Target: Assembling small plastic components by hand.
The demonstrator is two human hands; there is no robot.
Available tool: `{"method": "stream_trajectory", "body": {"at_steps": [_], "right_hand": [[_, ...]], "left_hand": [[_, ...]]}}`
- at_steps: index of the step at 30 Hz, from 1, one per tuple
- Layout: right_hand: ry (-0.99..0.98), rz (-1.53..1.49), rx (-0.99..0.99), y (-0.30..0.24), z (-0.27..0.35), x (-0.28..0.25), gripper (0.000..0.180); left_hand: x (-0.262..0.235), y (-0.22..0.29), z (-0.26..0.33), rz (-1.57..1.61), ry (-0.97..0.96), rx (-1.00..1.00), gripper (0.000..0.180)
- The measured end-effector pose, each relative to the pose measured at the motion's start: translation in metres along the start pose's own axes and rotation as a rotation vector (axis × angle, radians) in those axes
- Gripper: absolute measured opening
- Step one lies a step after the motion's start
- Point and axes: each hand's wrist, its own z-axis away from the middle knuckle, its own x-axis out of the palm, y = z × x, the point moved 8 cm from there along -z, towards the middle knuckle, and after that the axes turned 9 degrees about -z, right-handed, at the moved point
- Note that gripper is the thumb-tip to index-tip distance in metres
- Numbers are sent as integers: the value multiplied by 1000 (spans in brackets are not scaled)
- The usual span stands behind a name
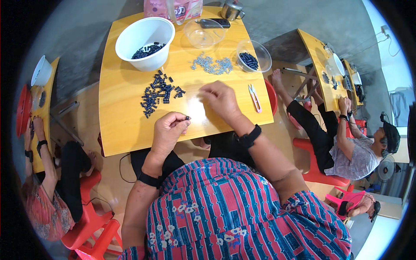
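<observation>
My left hand (pixel 169 131) is closed near the table's front edge, pinching a small black plastic piece (pixel 187 118) between thumb and forefinger. Over the table to its right hovers my right hand (pixel 222 100), its fingers drawn together. Whatever those fingertips hold, if anything, is too small to make out. Loose black plastic pieces (pixel 164 92) lie heaped beyond my left hand. Past my right hand spreads a scatter of small grey pieces (pixel 212 65). A clear round tub (pixel 266 55) to the right contains more black pieces, and a large white bucket (pixel 152 63) at the far left also holds some.
Thread snips (pixel 255 99) with pink handles lie at the table's right. A clear bowl (pixel 196 40), a black phone (pixel 219 23), a metal cup (pixel 231 11) and a pink bag (pixel 157 8) stand at the back. Other people sit at tables (pixel 315 52) on both sides.
</observation>
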Motion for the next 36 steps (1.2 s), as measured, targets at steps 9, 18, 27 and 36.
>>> {"method": "stream_trajectory", "body": {"at_steps": [9,18,27,36], "right_hand": [[151,321,37,23,-34,-35,14],[279,34,108,43,-22,-40,12],[324,22,90,38,-19,-40,12],[258,292,-12,24,-27,-36,11]], "left_hand": [[-1,0,0,-122,39,62,5],[-1,4,1,-125,41,67,6],[0,3,0,-116,27,60,6],[0,5,1,-123,35,65,6]]}}
